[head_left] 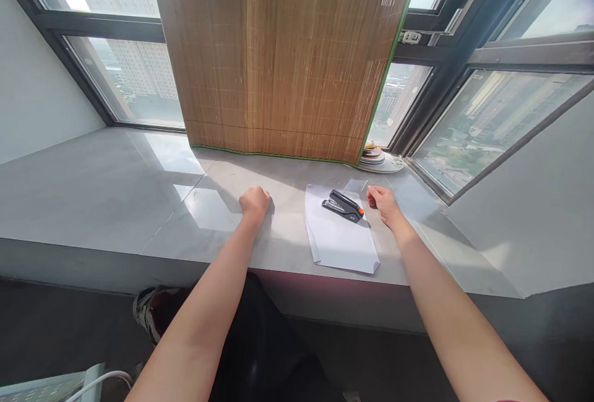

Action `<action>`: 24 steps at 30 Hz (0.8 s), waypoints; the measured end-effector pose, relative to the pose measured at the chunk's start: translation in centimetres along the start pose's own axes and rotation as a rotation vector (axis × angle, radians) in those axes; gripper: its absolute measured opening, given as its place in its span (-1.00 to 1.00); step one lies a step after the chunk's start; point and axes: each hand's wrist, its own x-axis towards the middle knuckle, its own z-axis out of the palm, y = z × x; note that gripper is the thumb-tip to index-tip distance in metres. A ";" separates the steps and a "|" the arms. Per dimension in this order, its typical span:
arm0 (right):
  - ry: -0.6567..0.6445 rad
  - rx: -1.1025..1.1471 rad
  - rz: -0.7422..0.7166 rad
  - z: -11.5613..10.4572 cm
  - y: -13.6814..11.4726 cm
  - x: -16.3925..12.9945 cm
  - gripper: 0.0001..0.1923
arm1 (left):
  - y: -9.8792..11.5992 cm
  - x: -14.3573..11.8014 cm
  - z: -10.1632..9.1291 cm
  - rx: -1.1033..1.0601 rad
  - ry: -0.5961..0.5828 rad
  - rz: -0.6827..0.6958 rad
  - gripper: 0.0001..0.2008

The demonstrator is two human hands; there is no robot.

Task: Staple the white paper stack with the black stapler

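Observation:
My left hand [255, 201] rests on the pale window sill as a closed fist, apart from the papers. My right hand [382, 202] is also curled closed, just right of the stapler; nothing shows in its fingers. Between the hands lies a small stack of white paper sheets [341, 244], a little uneven at its edges. A black stapler [343, 205] with an orange tip sits on the upper part of the sheets, untouched by either hand. Behind it, near my right hand, is a small clear, see-through piece [355, 185] whose kind I cannot make out.
A brown bamboo blind [288, 62] with green edging hangs down to the back of the sill [106, 198]. Some stacked round plates or discs [372, 156] stand at the back right corner. Dark window frames [431, 99] rise behind. A shoe [147, 312] shows below.

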 end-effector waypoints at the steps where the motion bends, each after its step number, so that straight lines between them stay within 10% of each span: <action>1: -0.010 -0.014 -0.011 0.1 0.0 -0.1 -0.41 | 0.0 -0.1 -0.1 0.003 -0.005 -0.001 -0.61; 14: -0.043 -0.051 -0.031 0.2 0.2 0.2 -0.49 | -0.2 -0.5 -0.4 -0.006 -0.031 -0.001 -0.66; 18: -0.027 -0.168 -0.075 0.7 0.2 0.0 -0.51 | 0.7 -2.1 -2.4 -0.072 0.125 0.110 -0.59; 21: 0.088 -0.401 -0.227 1.3 0.3 -0.2 -0.65 | 3.6 -6.4 -3.9 -0.173 0.275 0.382 -0.49; 24: 0.073 -0.608 -0.397 2.1 0.3 0.5 -0.74 | 7.4 -13.9 -3.6 -0.294 0.230 1.113 -0.53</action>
